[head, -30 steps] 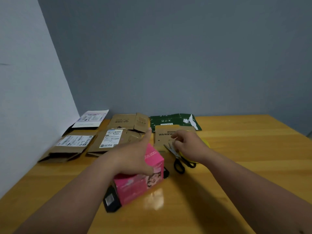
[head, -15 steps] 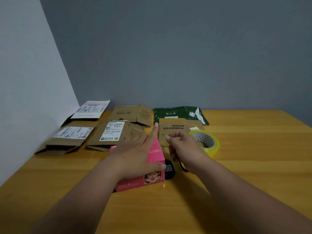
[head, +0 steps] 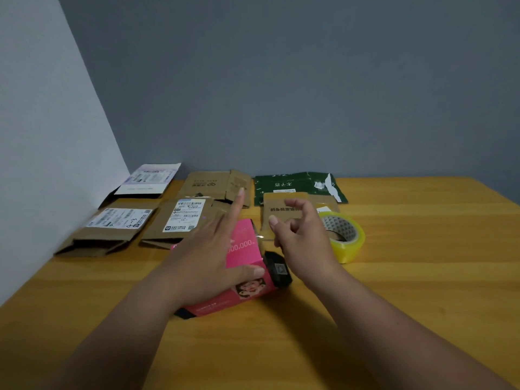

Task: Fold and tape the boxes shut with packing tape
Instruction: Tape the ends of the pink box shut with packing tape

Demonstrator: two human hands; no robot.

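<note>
— So how should that pink box [head: 242, 266] on the counter [head: 422, 277] have been sealed?
— Pin it flat, then draw tape across the black end flap.
— And the hands?
— Left hand [head: 205, 257] lay open, pressing the box; right hand [head: 304, 237] hovered loosely curled, seemingly empty, near the tape roll [head: 344, 237].

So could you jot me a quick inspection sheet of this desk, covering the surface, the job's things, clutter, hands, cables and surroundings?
Surface: wooden table, bare at the right.
Job's things: pink box lying near the middle; yellow tape roll to its right; flattened cardboard boxes at the back left.
Clutter: green bag at the back.
Hands: left hand rests flat on the pink box; right hand is raised beside it, fingers curled, possibly pinching clear tape.
Cables: nothing seen.
Surroundings: grey walls.
</note>
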